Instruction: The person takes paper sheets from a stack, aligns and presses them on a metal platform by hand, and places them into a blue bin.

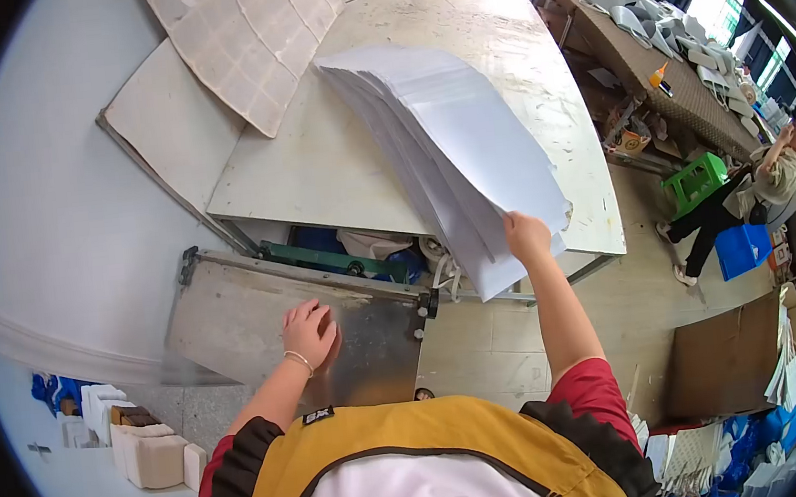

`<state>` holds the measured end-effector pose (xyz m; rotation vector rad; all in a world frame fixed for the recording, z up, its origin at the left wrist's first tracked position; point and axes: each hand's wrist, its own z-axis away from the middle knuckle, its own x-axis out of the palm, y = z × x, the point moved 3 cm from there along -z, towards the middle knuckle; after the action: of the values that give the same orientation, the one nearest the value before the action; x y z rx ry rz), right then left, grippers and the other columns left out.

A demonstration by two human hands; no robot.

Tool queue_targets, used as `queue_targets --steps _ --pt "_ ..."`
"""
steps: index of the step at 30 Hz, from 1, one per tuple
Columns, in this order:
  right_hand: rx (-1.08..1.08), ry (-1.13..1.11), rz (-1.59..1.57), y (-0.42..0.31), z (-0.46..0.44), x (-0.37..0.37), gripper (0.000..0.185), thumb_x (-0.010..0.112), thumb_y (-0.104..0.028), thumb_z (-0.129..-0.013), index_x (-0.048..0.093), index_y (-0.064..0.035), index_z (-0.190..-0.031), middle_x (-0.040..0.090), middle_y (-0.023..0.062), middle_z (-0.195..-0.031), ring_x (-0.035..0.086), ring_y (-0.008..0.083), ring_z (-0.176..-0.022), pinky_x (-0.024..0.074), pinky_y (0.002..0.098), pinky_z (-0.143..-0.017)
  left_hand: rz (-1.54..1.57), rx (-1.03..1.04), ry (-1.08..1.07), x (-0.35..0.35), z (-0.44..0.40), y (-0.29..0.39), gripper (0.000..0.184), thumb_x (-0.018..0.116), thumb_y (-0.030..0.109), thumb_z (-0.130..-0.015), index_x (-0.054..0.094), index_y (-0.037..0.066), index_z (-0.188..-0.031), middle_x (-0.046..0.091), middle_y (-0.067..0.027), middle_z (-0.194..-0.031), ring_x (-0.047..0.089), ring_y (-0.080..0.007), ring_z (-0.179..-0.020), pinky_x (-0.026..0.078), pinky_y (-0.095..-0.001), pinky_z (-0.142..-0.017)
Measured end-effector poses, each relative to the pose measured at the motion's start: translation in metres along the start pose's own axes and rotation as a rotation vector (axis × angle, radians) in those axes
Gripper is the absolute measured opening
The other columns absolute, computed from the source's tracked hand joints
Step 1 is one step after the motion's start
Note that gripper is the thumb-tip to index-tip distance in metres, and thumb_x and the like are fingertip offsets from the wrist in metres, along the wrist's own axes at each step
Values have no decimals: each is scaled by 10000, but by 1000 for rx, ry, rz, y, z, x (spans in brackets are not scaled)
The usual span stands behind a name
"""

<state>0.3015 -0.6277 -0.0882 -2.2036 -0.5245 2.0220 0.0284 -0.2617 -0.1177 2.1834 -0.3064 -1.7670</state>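
A stack of large white sheets [473, 136] lies on the worn white table [314, 175], its near end hanging past the front edge. My right hand [528, 234] pinches the right near corner of the sheets, thumb on top. Below and left of the table is a flat metal plate [250, 301] with a bar along its far edge. My left hand [311, 335] rests at this plate, holding nothing, its fingers a little bent and partly apart. Whether the fingertips press on the metal is hard to tell.
Stained boards [180, 126] lean against the wall at left. White blocks [149, 450] are stacked at lower left. A cardboard box [719, 352] stands at right. Beyond it are a person [779, 178], a green stool [695, 181], a blue bin [741, 251] and a long cluttered table [624, 54].
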Motion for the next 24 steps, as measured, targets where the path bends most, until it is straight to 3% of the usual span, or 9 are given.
queue_targets --steps 3,5,11,13,15,19,21,24 --pt "-70 -78 77 0 2 14 270 469 -301 -914 668 -128 -969 665 177 -839 642 368 -800 499 484 -702 52 -65 -42 6 -40 19 365 646 249 -779 622 102 -1112 565 -123 -1220 494 -321 -1166 333 -464 -1017" --pt "-111 -92 116 0 4 29 231 484 -267 -905 666 -153 -990 671 158 -856 649 347 -786 507 468 -692 101 144 108 11 -82 43 305 653 234 -765 645 97 -1038 601 -100 -1141 518 -295 -1129 356 -448 -986" --pt "-76 -37 -28 1 15 53 208 506 -249 -901 663 -160 -1004 671 136 -870 646 337 -769 506 458 -678 -421 517 -291 72 -217 127 510 573 284 -830 490 67 -1285 406 -119 -1401 318 -254 -1343 247 -469 -1103" --pt "-77 -20 -109 11 12 57 210 513 -256 -901 664 -159 -1011 672 127 -858 642 340 -763 503 458 -672 -556 489 -220 86 -265 148 519 539 291 -850 477 47 -1304 398 -121 -1415 291 -263 -1363 230 -472 -1108" --pt "-59 -23 -153 19 12 55 205 519 -256 -899 663 -158 -1008 672 126 -854 641 342 -761 502 457 -670 -616 378 -343 81 -309 174 564 480 325 -889 412 46 -1374 357 -126 -1457 263 -277 -1382 206 -482 -1114" --pt "-55 -25 -250 27 19 48 187 526 -242 -894 659 -150 -988 669 122 -827 639 347 -757 498 457 -659 -764 210 -357 80 -373 180 622 439 380 -914 318 87 -1449 309 -134 -1493 230 -297 -1400 172 -489 -1124" --pt "-81 -1 -273 29 22 46 173 513 -212 -888 652 -138 -960 664 121 -789 640 348 -754 498 458 -647 -794 167 -260 77 -396 166 696 418 516 -912 262 149 -1483 248 -138 -1525 189 -316 -1414 153 -479 -1130" --pt "-1 92 -251 68 33 13 152 516 -166 -867 641 -103 -926 659 140 -802 627 381 -758 490 476 -658 -726 90 -319 75 -404 164 762 412 586 -897 208 162 -1496 182 -134 -1547 148 -318 -1428 131 -478 -1139"
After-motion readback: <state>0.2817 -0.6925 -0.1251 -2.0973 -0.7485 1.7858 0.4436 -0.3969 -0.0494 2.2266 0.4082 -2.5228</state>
